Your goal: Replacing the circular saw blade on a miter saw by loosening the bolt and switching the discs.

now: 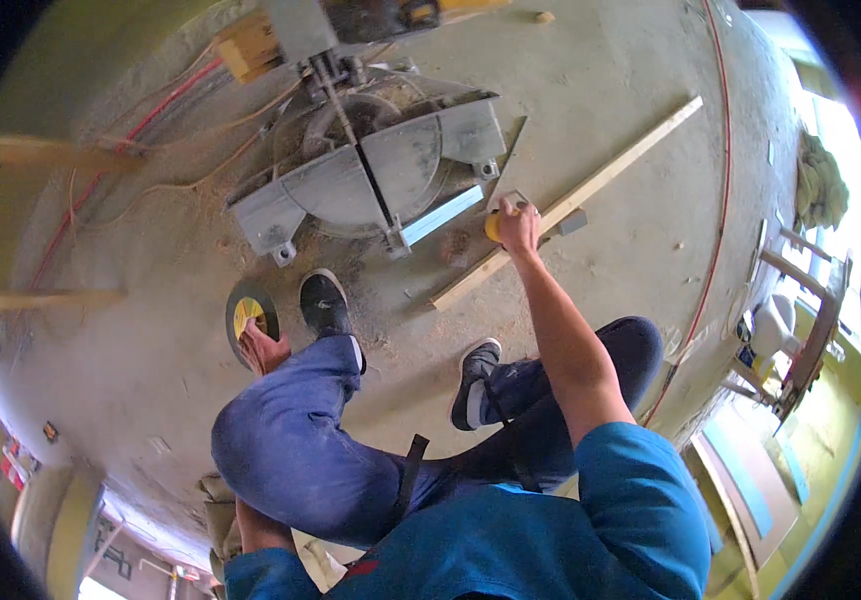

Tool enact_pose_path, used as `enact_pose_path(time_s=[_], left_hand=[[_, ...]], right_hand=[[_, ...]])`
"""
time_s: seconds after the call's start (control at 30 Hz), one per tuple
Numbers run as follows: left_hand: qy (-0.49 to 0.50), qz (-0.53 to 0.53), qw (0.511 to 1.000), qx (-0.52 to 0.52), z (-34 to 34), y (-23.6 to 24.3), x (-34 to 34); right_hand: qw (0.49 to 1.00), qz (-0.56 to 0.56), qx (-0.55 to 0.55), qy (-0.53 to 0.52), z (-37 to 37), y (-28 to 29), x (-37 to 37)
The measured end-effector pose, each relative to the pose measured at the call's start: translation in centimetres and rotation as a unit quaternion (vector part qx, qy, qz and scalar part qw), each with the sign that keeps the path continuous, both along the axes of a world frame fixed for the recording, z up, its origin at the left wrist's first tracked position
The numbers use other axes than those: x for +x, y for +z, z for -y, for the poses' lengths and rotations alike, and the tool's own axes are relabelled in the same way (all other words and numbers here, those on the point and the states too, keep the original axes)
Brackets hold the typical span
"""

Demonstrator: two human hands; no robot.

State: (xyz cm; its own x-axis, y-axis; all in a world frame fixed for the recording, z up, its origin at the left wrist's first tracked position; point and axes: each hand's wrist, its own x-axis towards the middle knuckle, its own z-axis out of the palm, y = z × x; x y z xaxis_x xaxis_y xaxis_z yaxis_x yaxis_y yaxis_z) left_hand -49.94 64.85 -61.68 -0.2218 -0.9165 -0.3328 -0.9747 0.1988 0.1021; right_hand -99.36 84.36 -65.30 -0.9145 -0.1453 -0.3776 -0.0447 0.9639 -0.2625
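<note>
My left hand (263, 350) grips a dark round disc (236, 313) with a yellow centre, held low beside my left shoe. My right hand (517, 226) is closed on a small yellow object (494, 227), partly hidden by the fingers, beside a long wooden batten (651, 133) lying diagonally on the concrete floor. A small grey block (572, 222) sits by the batten. A large metal mitre saw (323, 170) stands ahead of me, with a light blue strip (443, 214) at its front right.
Cords (170, 187) and a red hose (137, 127) run across the floor (611, 80). Wooden beams (46, 300) are at the left. At the right are another red line (721, 200), a wooden stand (801, 280) and leaning boards (746, 480). My bent legs are below.
</note>
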Motion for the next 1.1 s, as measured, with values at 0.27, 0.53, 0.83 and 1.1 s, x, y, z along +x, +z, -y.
enact_pose_path(time_s=[0.27,0.53,0.83,1.1], left_hand=[[0.024,-0.028,0.999,-0.012,-1.5,-0.7,1.0],[0.042,-0.275,0.959,-0.049,2.0,2.8,-2.6],[-0.097,-0.503,0.798,0.317,9.0,26.3,-13.3],[-0.096,-0.463,0.833,0.289,8.9,28.9,-15.1]], right_hand=[[0.952,0.197,-0.188,0.137,-1.4,6.5,-1.0],[0.881,0.241,-0.213,0.347,5.4,14.3,5.3],[0.715,0.546,-0.389,0.198,17.9,27.1,15.3],[0.736,0.25,-0.405,0.482,19.1,30.3,13.9]])
